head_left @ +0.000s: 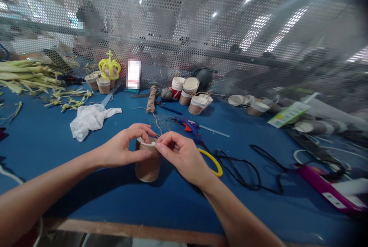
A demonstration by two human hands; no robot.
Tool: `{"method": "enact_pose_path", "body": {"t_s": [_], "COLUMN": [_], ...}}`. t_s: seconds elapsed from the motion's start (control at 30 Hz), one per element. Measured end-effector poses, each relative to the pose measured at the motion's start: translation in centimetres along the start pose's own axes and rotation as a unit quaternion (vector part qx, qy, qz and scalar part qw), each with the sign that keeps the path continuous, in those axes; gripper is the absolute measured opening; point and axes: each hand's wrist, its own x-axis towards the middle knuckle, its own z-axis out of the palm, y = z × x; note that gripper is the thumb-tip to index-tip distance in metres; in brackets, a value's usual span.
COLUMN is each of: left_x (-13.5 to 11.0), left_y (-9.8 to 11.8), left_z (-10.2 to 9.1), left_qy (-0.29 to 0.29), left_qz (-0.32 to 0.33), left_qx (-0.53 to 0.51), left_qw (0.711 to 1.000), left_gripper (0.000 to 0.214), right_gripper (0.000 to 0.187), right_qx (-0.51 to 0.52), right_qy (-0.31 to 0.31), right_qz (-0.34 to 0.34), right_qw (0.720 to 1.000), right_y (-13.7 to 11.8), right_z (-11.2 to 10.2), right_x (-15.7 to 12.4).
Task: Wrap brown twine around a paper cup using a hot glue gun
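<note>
A paper cup wrapped in brown twine (pixel 148 164) stands on the blue table (pixel 43 139) in front of me. My left hand (pixel 122 148) is wrapped round its left side, with the fingers closed over the rim. At the rim's right side, my right hand (pixel 179 153) pinches the twine's end. A thin strand of twine (pixel 156 122) runs from the cup back to a twine spool (pixel 151 99).
A blue glue gun (pixel 189 126) and a yellow ring (pixel 212 161) lie just right of my hands, with black cables (pixel 247 170) beyond. White cloth (pixel 90 118) lies left. Green leaves (pixel 28 76), more wrapped cups (pixel 191 94), a yellow crown (pixel 109 69) and a mesh screen (pixel 201 28) stand behind.
</note>
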Motion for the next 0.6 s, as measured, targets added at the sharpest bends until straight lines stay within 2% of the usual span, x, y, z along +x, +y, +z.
{"method": "enact_pose_path", "body": {"t_s": [0.27, 0.6], "left_x": [0.65, 0.81], "left_y": [0.87, 1.07], "left_z": [0.12, 0.28], "left_qy": [0.007, 0.002], "left_qz": [-0.007, -0.030], "left_qx": [0.035, 0.005], "left_qw": [0.999, 1.000], "left_gripper": [0.009, 0.005], "right_gripper": [0.016, 0.016], "right_qx": [-0.008, -0.032], "right_qy": [0.002, 0.006], "right_qz": [-0.006, -0.013], "right_qw": [1.000, 0.999], "right_y": [-0.07, -0.13], "right_z": [0.28, 0.22], "right_x": [-0.16, -0.16]}}
